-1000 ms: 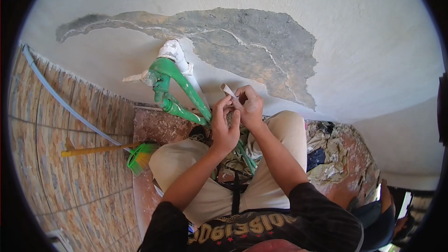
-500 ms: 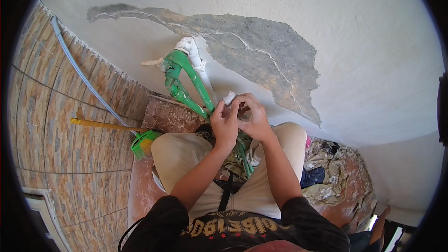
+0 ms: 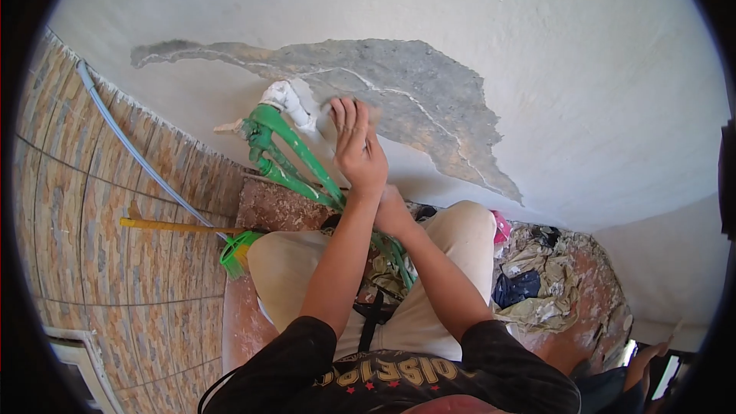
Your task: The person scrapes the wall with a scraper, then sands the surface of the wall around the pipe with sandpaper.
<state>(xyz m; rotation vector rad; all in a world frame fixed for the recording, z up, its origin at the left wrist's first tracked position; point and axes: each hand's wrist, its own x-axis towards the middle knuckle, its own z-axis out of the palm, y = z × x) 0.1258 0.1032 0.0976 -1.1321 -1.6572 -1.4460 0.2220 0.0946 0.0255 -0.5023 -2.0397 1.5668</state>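
Note:
My left hand (image 3: 360, 155) reaches up to the wall beside the lower edge of the grey bare patch (image 3: 429, 92). Its fingers are bent and close together; what they hold, if anything, is hidden. Just left of the fingertips is a white pipe piece (image 3: 295, 107), mounted over a green pipe frame (image 3: 295, 149). My right hand (image 3: 391, 211) is lower, partly behind my left wrist, and its fingers are out of sight. A light crack line runs through the grey patch.
A broom with green-and-yellow bristles (image 3: 242, 251) leans at the left by the stone-pattern tiles (image 3: 115, 207). A pale blue hose (image 3: 138, 149) runs along those tiles. Crumpled, dusty sheeting (image 3: 563, 280) covers the floor at right. A person's arm (image 3: 642, 368) shows at lower right.
Both hands were together below the pipe, with a small whitish lump at the fingers. My left hand has moved up to the wall; my right has dropped behind the left wrist.

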